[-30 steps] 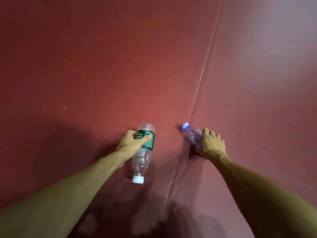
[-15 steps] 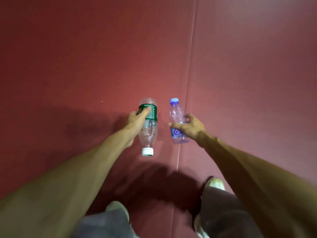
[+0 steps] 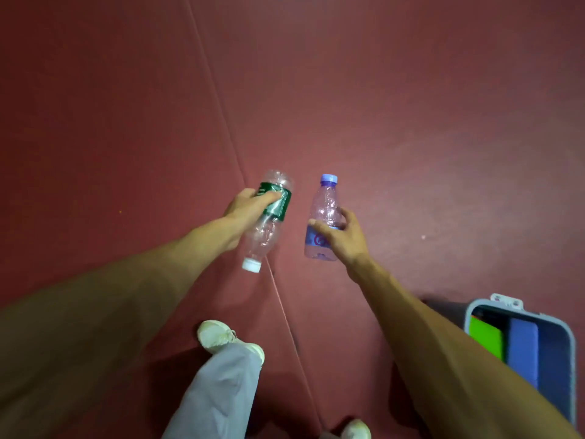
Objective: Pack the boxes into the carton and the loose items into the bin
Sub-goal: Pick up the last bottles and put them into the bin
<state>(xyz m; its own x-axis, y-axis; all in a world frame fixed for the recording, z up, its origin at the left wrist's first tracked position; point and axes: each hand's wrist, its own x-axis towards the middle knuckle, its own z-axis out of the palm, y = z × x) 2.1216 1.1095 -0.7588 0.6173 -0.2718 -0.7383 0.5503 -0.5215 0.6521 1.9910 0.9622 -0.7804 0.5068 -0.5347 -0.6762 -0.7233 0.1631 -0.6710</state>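
Carrying one bottle in each hand, the person stands over a red floor mat (image 3: 411,106). Left hand (image 3: 250,207) wraps fingers and thumb round the green-labelled bottle (image 3: 269,223) at the label, near the base end. That bottle hangs tilted, with its white cap (image 3: 251,265) pointing down and back toward the body. Right hand (image 3: 343,239) grasps the purple-capped bottle (image 3: 323,217) low on its body, thumb across the blue label and fingers behind, cap pointing away. Both bottles are clear and look empty, so probably light enough for a one-handed hold. They are held near each other but apart, off the floor ahead of the person. One per hand likely saves a trip, since both count as loose items for the bin. Grey bin (image 3: 572,375) sits at lower right, just beside the right forearm, with its top open. Inside lie a bright green item (image 3: 486,337) and a blue item (image 3: 522,353) side by side; what they are cannot be told. Carton not in view. White shoe (image 3: 218,335) and a pale trouser leg (image 3: 218,391) show below.
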